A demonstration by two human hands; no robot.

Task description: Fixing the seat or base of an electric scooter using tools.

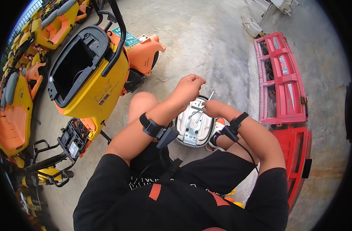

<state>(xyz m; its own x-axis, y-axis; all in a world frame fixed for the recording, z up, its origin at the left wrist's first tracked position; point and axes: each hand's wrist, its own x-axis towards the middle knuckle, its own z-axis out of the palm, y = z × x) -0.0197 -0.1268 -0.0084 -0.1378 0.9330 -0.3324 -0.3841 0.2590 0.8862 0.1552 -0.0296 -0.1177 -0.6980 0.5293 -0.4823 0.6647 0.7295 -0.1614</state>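
Note:
An upturned scooter seat (182,122) lies on the ground between my legs, its pale underside facing up. A metal hinge bracket (192,129) is fixed along its middle. My right hand (213,109) is closed over the seat's right side, gripping a thin metal rod (211,95) whose ends stick out past the fingers. Above the seat's far left edge is my left hand (190,85), fingers curled and pinched together. Whatever it might hold is hidden.
At left stands a yellow and orange scooter (106,86) with its seat compartment uncovered. More yellow scooters (16,115) line the far left. Red metal frames (289,77) rest on the concrete at right. A white bucket (253,29) sits beyond them.

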